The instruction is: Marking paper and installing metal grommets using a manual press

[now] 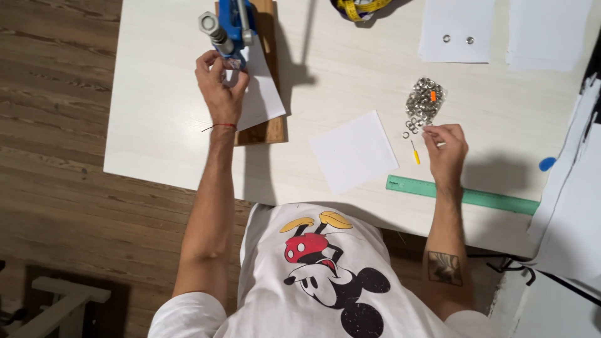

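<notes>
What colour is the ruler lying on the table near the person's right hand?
The ruler is green, seen in the head view, just below the right hand.

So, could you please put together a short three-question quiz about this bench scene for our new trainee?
1. True or false: the left hand holds a white paper sheet at the blue press.
2. What is the right hand nearest to?
A. the green ruler
B. the pile of metal eyelets
C. the yellow tape measure
3. Fill in: the press stands on a ___ board.

Key:
1. True; the fingers pinch the sheet right under the press head.
2. B; the fingertips sit at the loose rings by the pile's lower edge.
3. Wooden.
</notes>
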